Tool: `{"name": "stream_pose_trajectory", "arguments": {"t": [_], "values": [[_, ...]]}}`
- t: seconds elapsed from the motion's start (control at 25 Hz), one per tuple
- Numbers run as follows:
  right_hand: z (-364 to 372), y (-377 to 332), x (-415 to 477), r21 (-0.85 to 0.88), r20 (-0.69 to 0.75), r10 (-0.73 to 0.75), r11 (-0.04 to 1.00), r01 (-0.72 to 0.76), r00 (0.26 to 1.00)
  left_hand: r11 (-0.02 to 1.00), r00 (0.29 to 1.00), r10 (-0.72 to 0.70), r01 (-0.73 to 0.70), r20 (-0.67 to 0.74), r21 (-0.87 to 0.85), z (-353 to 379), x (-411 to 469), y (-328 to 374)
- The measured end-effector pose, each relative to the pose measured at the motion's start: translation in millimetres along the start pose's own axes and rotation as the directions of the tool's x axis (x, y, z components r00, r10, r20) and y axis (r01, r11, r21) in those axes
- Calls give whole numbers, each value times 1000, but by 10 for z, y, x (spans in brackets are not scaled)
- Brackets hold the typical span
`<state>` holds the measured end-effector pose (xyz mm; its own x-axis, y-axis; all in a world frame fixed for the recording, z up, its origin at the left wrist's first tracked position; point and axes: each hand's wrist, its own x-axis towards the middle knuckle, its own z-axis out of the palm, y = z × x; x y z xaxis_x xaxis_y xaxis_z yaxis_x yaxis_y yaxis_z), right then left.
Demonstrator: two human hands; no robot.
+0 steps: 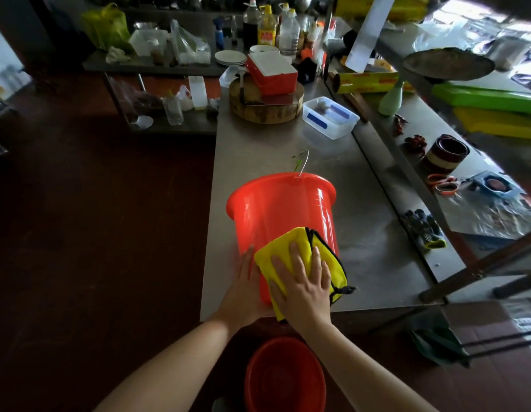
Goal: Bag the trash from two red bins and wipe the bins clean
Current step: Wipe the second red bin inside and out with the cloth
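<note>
head view: just below the near edge of the steel table [377, 263] stood a second red bin [285, 379]. on the table at that edge the red bin [276, 209] lay tipped, rim away; left hand [243, 289] lay flat against its left wall, right hand [302, 283] spread, pressing the yellow cloth [279, 248] onto it.

Setting: a working kitchen. Evidence: long stainless-steel worktable [258, 150] with a steel ledge [402, 181] along its right side. Thick round wooden chopping block [265, 110] at the far end. Cluster of oil and sauce bottles [268, 28] behind it, beside a stack of white plates [230, 58]. Roll of kitchen wrap [365, 82]. Dried red chillies [417, 141] loose on the ledge (all-steel fittings suggest catering rather than a home).
</note>
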<state>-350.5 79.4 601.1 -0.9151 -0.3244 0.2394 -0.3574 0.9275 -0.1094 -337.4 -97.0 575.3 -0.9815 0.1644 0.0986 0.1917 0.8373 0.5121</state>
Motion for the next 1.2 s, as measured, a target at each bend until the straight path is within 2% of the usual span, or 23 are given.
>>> {"name": "stream_pose_trajectory", "arguments": {"t": [0.12, 0.2, 0.24, 0.32, 0.36, 0.4, 0.52, 0.64, 0.76, 0.84, 1.04, 1.2], "values": [[11, 177, -2, 46, 11, -21, 999, 20, 1000, 995, 996, -82, 84, 30, -57, 5, -23, -69], [-12, 403, -18, 168, 46, 114, 978, -120, 992, 989, 990, -130, 133, 51, -66, -8, -63, -97], [-31, 521, -12, 278, 101, 229, 928, -249, 968, 986, 988, -142, 147, 59, -80, -15, -96, -120], [-54, 678, 17, 494, 271, 395, 726, -479, 878, 977, 982, -167, 177, 88, -118, -42, -159, -191], [-52, 705, 17, 547, 320, 406, 659, -517, 856, 973, 977, -182, 195, 110, -123, -64, -182, -228], [-47, 692, 6, 568, 324, 386, 650, -504, 863, 970, 971, -199, 214, 132, -115, -90, -205, -257], [-42, 517, -15, 565, 246, 326, 717, -408, 913, 968, 956, -228, 244, 183, -65, -184, -295, -342], [-72, 346, 9, 493, 198, 252, 810, -319, 947, 984, 981, -175, 172, 77, 43, -257, -359, -324], [-91, 180, 155, 391, 228, 172, 885, -252, 958, 981, 995, -96, 95, -1, 169, -276, -250, -191], [-98, 53, 255, 333, 254, 164, 911, -245, 953, 964, 993, -118, 117, -11, 237, -288, -172, -81], [-144, -272, 718, 204, 226, 108, 967, -155, 968, 946, 986, -166, 152, 28, 287, -321, -200, -156], [-130, -534, 1310, 163, 244, 59, 981, -101, 968, 957, 978, -205, 191, 43, 216, -332, -256, -238]]}}
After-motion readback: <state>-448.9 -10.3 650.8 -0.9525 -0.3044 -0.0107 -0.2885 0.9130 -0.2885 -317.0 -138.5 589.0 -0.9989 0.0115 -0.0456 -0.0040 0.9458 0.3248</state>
